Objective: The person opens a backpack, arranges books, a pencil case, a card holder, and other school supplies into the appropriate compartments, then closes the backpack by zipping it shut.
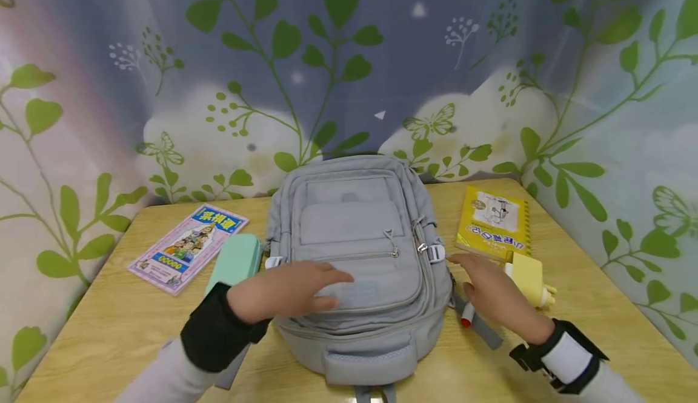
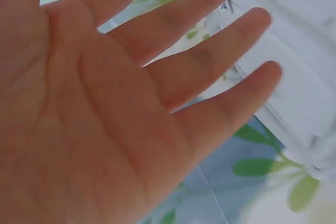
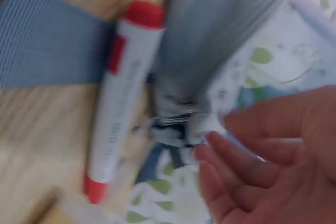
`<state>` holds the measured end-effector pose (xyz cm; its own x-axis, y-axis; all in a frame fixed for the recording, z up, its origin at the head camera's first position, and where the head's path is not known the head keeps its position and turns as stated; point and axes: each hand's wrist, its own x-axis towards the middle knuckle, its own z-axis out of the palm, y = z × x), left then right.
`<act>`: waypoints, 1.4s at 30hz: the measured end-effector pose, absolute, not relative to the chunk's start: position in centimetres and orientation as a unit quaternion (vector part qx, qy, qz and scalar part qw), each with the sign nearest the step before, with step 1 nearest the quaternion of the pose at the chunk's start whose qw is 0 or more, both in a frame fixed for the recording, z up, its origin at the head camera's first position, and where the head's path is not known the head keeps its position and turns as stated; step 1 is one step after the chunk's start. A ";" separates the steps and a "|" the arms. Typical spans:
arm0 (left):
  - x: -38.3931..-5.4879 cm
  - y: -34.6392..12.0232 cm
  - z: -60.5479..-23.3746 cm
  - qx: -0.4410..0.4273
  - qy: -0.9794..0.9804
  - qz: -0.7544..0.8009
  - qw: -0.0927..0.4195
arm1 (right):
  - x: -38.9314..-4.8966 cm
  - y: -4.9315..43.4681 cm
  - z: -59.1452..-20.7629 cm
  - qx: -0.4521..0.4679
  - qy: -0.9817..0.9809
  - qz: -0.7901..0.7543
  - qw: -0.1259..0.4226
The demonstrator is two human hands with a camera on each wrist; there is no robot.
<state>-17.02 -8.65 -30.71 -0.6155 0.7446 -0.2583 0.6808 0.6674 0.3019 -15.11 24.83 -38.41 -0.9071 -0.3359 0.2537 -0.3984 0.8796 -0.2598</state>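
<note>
Two hands at a grey backpack, its label too faint to read

The grey backpack [image 1: 349, 221] lies front up in the middle of the tabletop [image 1: 120, 330], reaching from the far edge almost to the near one, its carry handle [image 1: 371, 363] towards the near edge. A pale patch on its front may bear lettering, but none can be read.

The left hand [image 1: 294, 288] is over the front of the bag, palm down, fingers extended and spread, grasping nothing; whether it touches the fabric cannot be told. The right hand [image 1: 493, 291] is just beside the bag's right side, fingers loosely bent and holding nothing, tips close to a white buckle [image 1: 436, 253]; contact there is unclear.

Near the right hand lies a white marker [image 3: 126, 98] with red ends and a red block on its barrel; the printing along it is blurred. A grey strap [image 1: 488, 331] runs beneath it.

Towards the tabletop's far left corner lies a pink-bordered booklet [image 1: 188, 248], large characters on its blue banner, too small to read surely. A mint case [image 1: 234, 260] sits between booklet and bag. Near the far right corner is a yellow spiral notebook [image 1: 493, 221] with a drawing and title characters that cannot be made out; a yellow object [image 1: 528, 277] lies beside it, towards the right edge.
</note>
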 end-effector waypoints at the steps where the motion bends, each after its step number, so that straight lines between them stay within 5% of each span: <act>1: -17.9 -7.4 -30.4 0.403 0.894 0.075 0.184 | -15.5 25.1 -38.6 0.171 -0.969 0.165 0.070; 6: -22.1 -1.6 -31.4 0.404 0.898 0.008 0.176 | -17.2 25.4 -40.2 0.127 -0.971 0.202 0.011; 13: -24.2 2.2 -34.6 0.341 0.927 -0.111 0.109 | -17.1 25.5 -40.8 0.117 -0.978 0.141 0.098; 22: -24.5 2.8 -35.4 0.283 0.942 -0.078 0.161 | -13.1 24.6 -38.7 0.139 -0.979 0.039 0.144; 33: -24.4 3.5 -35.5 0.257 0.948 -0.074 0.173 | -6.8 19.7 -37.3 0.266 -0.951 -0.011 0.160; 42: -24.4 3.6 -36.1 0.247 0.953 -0.053 0.168 | -7.5 15.3 -38.0 0.462 -0.863 0.034 0.203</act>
